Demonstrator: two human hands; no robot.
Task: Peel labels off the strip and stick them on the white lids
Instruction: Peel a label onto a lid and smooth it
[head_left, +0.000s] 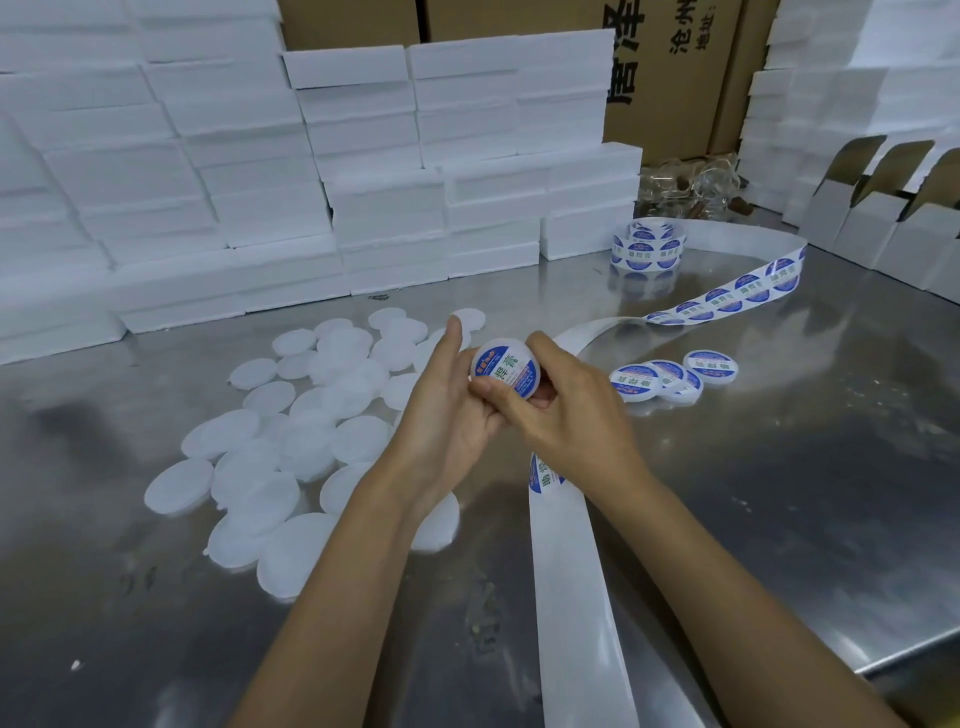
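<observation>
Legible markings: cartons and labels

Brown carton (670, 67) behind the foam stacks bore black characters "唐泽", "沧州" and "地址:"; the lid label (506, 375), before that carton, read "焊膏"; smaller print was illegible.

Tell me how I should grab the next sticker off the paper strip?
Pinch the sticker at its round edge, coming from above with thumb and finger. It lies flat on the strip just under the right hand, so only a lifted edge gives anything to hold.
</observation>
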